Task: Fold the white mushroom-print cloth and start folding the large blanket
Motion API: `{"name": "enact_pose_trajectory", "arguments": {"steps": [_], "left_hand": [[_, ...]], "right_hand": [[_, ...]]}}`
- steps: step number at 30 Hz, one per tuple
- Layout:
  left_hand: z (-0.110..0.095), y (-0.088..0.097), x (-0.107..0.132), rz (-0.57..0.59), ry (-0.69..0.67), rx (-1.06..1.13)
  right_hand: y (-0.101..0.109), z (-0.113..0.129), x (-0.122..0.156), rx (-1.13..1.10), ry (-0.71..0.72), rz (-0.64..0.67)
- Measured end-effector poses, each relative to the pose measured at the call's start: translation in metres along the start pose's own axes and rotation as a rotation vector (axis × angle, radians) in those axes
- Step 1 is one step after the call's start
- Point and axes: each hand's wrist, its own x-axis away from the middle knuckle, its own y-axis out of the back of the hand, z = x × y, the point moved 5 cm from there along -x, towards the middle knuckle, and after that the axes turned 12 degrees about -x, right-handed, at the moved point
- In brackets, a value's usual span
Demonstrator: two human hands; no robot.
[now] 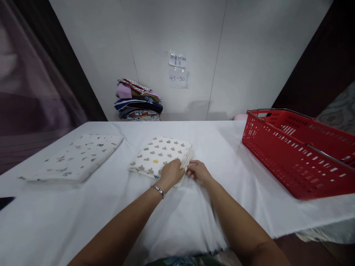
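A folded white cloth (159, 153) with grey, green and yellow motifs lies in the middle of the table, its stacked layers showing along the right side. My left hand (172, 171), with a silver bracelet at the wrist, is closed on the near right corner of this cloth, thumb on the layered edge. Beside it, my right hand (198, 171) has its fingers curled and the fingertips pinched at the same edge. What exactly the right fingertips hold is partly hidden. To the left lies another folded white cloth (80, 157) with small dark leaf-like prints.
A red perforated basket (294, 159) with metal handles stands at the right. Several folded fabrics (138, 99) are stacked against the wall at the back. Paper notes (177, 70) hang on the wall. A dark flat object (5, 202) lies at the left edge of the white-covered table (222, 136).
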Motion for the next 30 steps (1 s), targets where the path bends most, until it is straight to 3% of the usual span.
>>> {"name": "enact_pose_trajectory", "arguments": {"steps": [8,12,30], "left_hand": [[-0.001,0.000,0.001,-0.013,-0.006,0.000],[-0.001,0.000,0.001,-0.002,-0.003,0.008],[-0.011,-0.001,0.005,-0.012,-0.039,-0.080]], "right_hand": [[0.000,0.006,-0.001,-0.017,0.163,-0.056],[-0.003,0.003,-0.001,-0.008,0.129,-0.025],[-0.006,0.005,-0.001,-0.103,0.232,0.068]]}}
